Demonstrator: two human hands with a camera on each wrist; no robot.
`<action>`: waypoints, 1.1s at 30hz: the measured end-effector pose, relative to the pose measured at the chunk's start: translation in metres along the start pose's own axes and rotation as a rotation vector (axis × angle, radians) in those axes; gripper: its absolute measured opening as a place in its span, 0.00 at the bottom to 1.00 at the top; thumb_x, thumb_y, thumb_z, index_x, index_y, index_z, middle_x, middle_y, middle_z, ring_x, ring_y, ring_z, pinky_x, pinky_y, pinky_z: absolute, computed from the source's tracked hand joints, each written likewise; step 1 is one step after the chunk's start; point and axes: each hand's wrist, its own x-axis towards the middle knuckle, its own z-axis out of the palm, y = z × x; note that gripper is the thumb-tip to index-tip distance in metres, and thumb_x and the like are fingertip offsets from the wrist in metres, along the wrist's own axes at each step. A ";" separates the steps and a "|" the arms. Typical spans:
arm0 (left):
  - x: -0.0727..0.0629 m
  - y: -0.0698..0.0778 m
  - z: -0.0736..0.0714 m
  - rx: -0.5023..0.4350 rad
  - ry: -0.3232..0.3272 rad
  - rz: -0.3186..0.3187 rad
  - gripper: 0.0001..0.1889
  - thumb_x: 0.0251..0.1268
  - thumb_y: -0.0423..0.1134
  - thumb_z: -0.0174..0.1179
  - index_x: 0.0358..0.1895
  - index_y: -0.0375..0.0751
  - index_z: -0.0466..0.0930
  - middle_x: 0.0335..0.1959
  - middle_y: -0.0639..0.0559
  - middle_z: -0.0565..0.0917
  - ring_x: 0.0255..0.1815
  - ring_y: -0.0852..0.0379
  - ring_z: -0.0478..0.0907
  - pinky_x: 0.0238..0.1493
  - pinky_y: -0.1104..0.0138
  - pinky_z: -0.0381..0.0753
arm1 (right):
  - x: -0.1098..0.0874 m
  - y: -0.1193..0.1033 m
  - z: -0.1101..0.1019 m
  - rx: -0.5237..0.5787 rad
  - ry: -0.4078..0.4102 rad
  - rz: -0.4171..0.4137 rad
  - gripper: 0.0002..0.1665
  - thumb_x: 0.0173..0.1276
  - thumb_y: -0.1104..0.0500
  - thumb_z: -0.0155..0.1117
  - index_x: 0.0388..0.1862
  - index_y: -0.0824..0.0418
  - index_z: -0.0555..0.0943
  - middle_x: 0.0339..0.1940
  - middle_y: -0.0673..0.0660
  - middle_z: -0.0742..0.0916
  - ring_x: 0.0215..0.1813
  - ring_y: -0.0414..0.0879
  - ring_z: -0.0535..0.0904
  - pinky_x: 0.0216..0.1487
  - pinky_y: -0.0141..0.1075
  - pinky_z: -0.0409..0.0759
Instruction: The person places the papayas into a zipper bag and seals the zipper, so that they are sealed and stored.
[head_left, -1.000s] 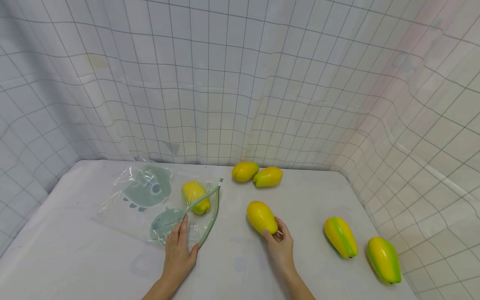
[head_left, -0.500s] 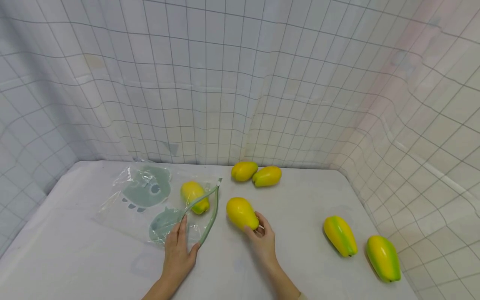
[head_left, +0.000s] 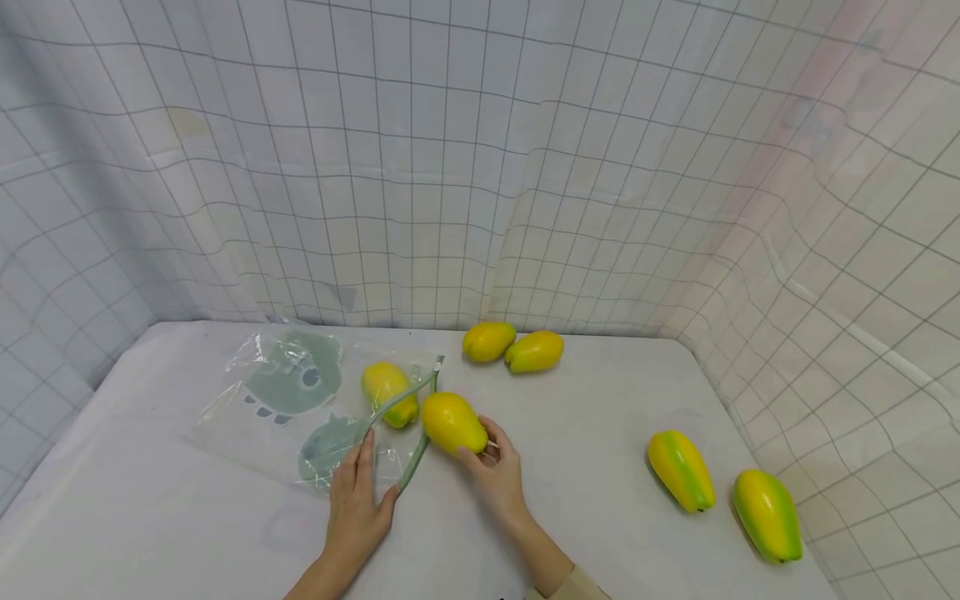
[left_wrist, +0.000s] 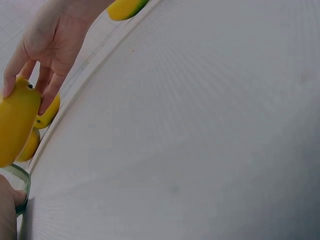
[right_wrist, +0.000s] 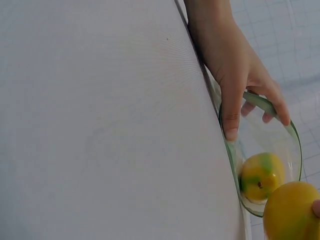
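Note:
My right hand point(head_left: 501, 479) grips a yellow papaya point(head_left: 453, 423) by its narrower end, thumb on the near side. The papaya's far end is just right of the mouth of a clear zip bag point(head_left: 247, 433), overlapping its green edge in the head view. My left hand point(head_left: 358, 500) holds that mouth apart, thumb on the lower edge and fingers hooked at the upper edge point(right_wrist: 260, 102). Inside the bag lies another papaya point(right_wrist: 262, 175). In the left wrist view the gripped papaya point(left_wrist: 17, 120) hangs from my right fingers; the left hand point(left_wrist: 7, 205) shows only partly.
Two papayas point(head_left: 489, 342) point(head_left: 535, 352) lie side by side at the table's back edge. Two more, a green-striped papaya point(head_left: 681, 472) and a papaya point(head_left: 767, 517) beside it, lie at the right. White grid-patterned curtains point(head_left: 420, 183) surround the white table point(head_left: 600, 417).
My right hand has carried the papaya leftward, from the middle of the table to the bag's mouth. My left hand and the bag have stayed in place.

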 end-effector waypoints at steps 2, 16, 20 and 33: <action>0.001 0.000 0.000 0.000 -0.001 0.003 0.54 0.24 0.24 0.74 0.66 0.29 0.55 0.52 0.33 0.65 0.49 0.39 0.63 0.48 0.51 0.59 | 0.002 -0.001 0.003 0.001 -0.008 0.005 0.31 0.57 0.66 0.65 0.60 0.70 0.68 0.54 0.64 0.74 0.46 0.51 0.72 0.45 0.29 0.75; 0.000 -0.001 -0.001 0.000 0.000 0.018 0.54 0.24 0.24 0.73 0.67 0.29 0.54 0.52 0.32 0.65 0.50 0.38 0.62 0.48 0.51 0.59 | 0.015 0.011 0.019 -0.068 -0.013 -0.024 0.32 0.56 0.61 0.67 0.61 0.65 0.69 0.54 0.61 0.75 0.44 0.46 0.73 0.44 0.29 0.76; 0.000 0.000 -0.001 -0.003 0.004 0.019 0.54 0.25 0.24 0.73 0.67 0.30 0.55 0.52 0.33 0.65 0.49 0.38 0.62 0.48 0.51 0.59 | 0.016 0.010 0.023 -0.087 -0.010 -0.042 0.32 0.56 0.62 0.66 0.60 0.66 0.70 0.53 0.62 0.76 0.44 0.47 0.73 0.44 0.32 0.76; 0.001 0.000 -0.001 -0.001 0.018 0.036 0.54 0.22 0.23 0.74 0.66 0.29 0.56 0.51 0.34 0.65 0.48 0.40 0.63 0.46 0.54 0.60 | 0.011 -0.010 0.047 -0.072 0.033 -0.073 0.30 0.56 0.67 0.65 0.57 0.72 0.68 0.51 0.66 0.75 0.43 0.53 0.74 0.45 0.41 0.77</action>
